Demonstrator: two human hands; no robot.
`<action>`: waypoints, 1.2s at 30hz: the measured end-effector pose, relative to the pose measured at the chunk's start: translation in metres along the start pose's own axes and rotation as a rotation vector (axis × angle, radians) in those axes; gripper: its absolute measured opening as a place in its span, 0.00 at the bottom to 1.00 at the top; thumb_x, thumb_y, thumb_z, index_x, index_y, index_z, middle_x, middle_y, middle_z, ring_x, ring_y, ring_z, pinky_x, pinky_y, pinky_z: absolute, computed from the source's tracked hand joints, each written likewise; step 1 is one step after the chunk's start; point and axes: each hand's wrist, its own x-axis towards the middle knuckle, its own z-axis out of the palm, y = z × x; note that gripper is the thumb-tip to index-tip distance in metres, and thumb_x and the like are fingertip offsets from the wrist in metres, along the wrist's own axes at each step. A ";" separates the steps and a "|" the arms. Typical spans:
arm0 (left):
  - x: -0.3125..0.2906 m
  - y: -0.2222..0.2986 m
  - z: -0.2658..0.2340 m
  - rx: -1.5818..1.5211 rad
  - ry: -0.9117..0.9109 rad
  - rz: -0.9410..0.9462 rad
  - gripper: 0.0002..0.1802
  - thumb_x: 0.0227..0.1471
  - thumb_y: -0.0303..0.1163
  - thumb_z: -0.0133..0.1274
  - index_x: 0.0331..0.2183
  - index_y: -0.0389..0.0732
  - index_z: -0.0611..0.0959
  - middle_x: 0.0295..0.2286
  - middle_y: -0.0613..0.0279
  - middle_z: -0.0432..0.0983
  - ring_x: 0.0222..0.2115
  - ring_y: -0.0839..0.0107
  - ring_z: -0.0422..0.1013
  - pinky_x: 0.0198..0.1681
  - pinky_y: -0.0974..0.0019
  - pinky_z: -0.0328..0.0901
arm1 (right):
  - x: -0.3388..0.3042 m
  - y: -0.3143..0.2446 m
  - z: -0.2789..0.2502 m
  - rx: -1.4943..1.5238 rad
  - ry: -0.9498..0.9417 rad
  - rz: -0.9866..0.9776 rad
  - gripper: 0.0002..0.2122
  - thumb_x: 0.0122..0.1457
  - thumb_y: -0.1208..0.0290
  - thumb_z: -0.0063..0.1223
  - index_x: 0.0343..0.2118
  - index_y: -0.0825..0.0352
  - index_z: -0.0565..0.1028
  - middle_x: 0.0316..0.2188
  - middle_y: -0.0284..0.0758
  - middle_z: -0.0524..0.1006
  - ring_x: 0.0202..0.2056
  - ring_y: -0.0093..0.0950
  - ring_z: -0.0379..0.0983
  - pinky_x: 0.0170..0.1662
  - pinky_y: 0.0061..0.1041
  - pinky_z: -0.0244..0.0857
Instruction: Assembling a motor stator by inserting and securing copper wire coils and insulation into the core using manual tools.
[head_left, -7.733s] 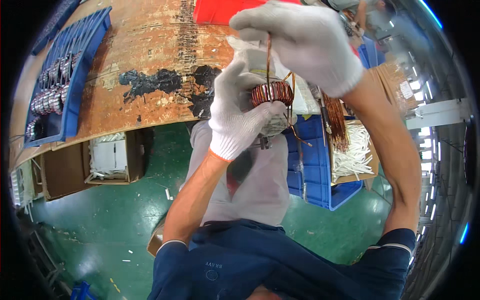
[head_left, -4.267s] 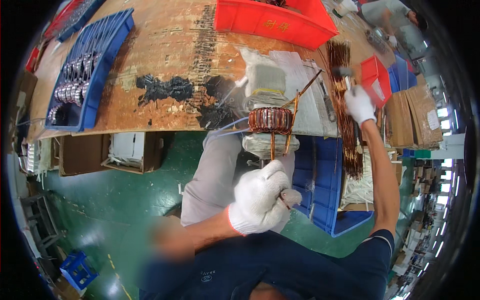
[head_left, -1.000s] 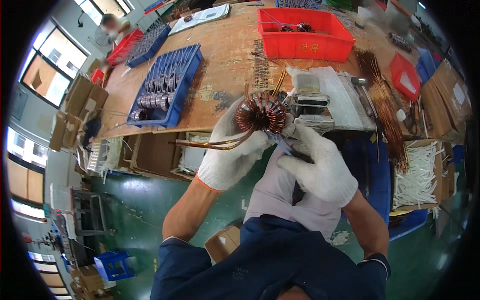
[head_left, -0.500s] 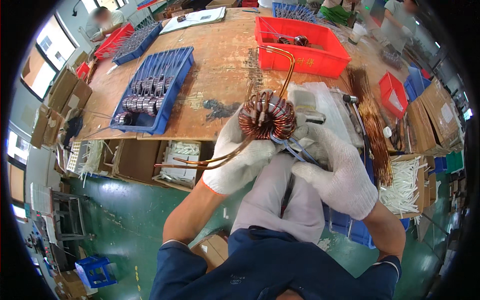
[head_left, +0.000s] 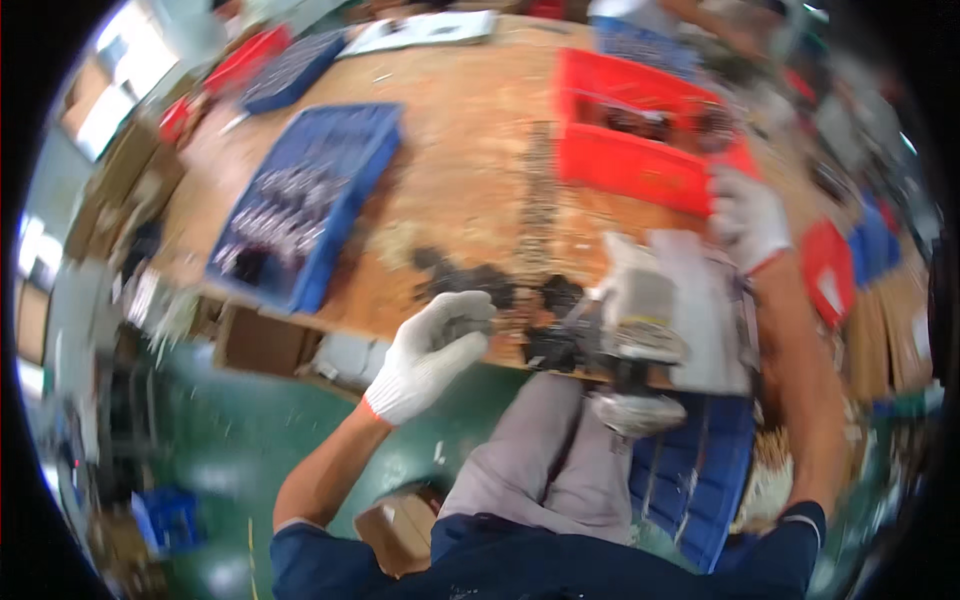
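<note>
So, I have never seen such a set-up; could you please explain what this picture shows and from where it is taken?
No robot is here: a person works with white-gloved hands. A wide fisheye camera on the head looks down, so straight edges bend. The left hand is half open at the near edge of the table; I see nothing held in it. The right hand is at the right end of a red bin; blur hides whether it holds anything. A blue tray with metallic parts is on the table's left.

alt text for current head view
A gloved right hand is at the corner of a red bin, a gloved left hand half open by the edge of a workbench with a blue tray. The picture is blurred.
</note>
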 end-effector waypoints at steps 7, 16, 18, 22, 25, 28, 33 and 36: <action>0.015 0.033 -0.127 1.262 0.579 0.677 0.19 0.53 0.19 0.56 0.49 0.38 0.80 0.46 0.46 0.76 0.44 0.51 0.78 0.47 0.56 0.73 | 0.187 -0.040 -0.137 0.170 0.098 0.130 0.11 0.74 0.68 0.44 0.35 0.67 0.72 0.15 0.21 0.56 0.12 0.14 0.51 0.14 0.17 0.46; 0.034 0.111 -0.286 2.121 0.639 -0.376 0.27 0.48 0.40 0.60 0.48 0.36 0.83 0.49 0.38 0.77 0.49 0.42 0.77 0.54 0.45 0.71 | -0.083 0.037 -0.102 -0.291 0.327 -0.205 0.11 0.73 0.57 0.52 0.47 0.57 0.79 0.19 0.15 0.62 0.12 0.09 0.49 0.13 0.16 0.38; 0.033 0.105 -0.310 2.340 0.440 -0.432 0.26 0.47 0.41 0.61 0.49 0.43 0.84 0.47 0.42 0.80 0.47 0.46 0.79 0.52 0.43 0.71 | -0.138 0.065 -0.173 -0.332 0.339 -0.115 0.14 0.72 0.55 0.52 0.50 0.59 0.78 0.22 0.16 0.63 0.12 0.09 0.48 0.13 0.16 0.37; 0.047 0.088 -0.315 2.152 0.664 -0.458 0.23 0.47 0.39 0.62 0.48 0.49 0.85 0.44 0.46 0.82 0.47 0.47 0.79 0.50 0.45 0.73 | -0.231 0.134 -0.230 -0.247 0.450 0.101 0.15 0.72 0.55 0.51 0.52 0.60 0.76 0.24 0.18 0.67 0.13 0.09 0.50 0.13 0.14 0.40; 0.047 0.086 -0.335 2.162 0.672 -0.495 0.19 0.51 0.39 0.59 0.44 0.41 0.86 0.43 0.43 0.84 0.44 0.46 0.82 0.48 0.43 0.75 | -0.287 0.181 -0.244 -0.147 0.538 0.131 0.14 0.72 0.57 0.51 0.53 0.60 0.75 0.24 0.19 0.68 0.14 0.10 0.51 0.14 0.14 0.44; 0.045 0.116 -0.303 2.036 0.739 -0.369 0.24 0.53 0.40 0.58 0.48 0.36 0.83 0.42 0.40 0.84 0.43 0.45 0.82 0.45 0.43 0.76 | -0.338 0.206 -0.248 -0.158 0.580 0.157 0.14 0.73 0.59 0.50 0.53 0.61 0.74 0.23 0.22 0.68 0.13 0.12 0.52 0.13 0.16 0.45; 0.032 0.182 -0.193 0.864 0.521 -0.047 0.13 0.58 0.34 0.55 0.42 0.35 0.81 0.34 0.55 0.83 0.35 0.60 0.81 0.42 0.50 0.77 | -0.362 0.210 -0.163 -0.492 0.220 0.231 0.10 0.69 0.70 0.51 0.48 0.67 0.78 0.26 0.28 0.75 0.19 0.14 0.65 0.18 0.18 0.58; 0.027 0.173 -0.093 0.124 0.115 -0.054 0.13 0.60 0.26 0.47 0.44 0.31 0.78 0.35 0.54 0.78 0.37 0.59 0.78 0.48 0.48 0.78 | -0.336 0.208 -0.082 -0.794 -0.066 -0.209 0.12 0.61 0.76 0.57 0.46 0.73 0.78 0.32 0.41 0.81 0.34 0.30 0.80 0.42 0.30 0.75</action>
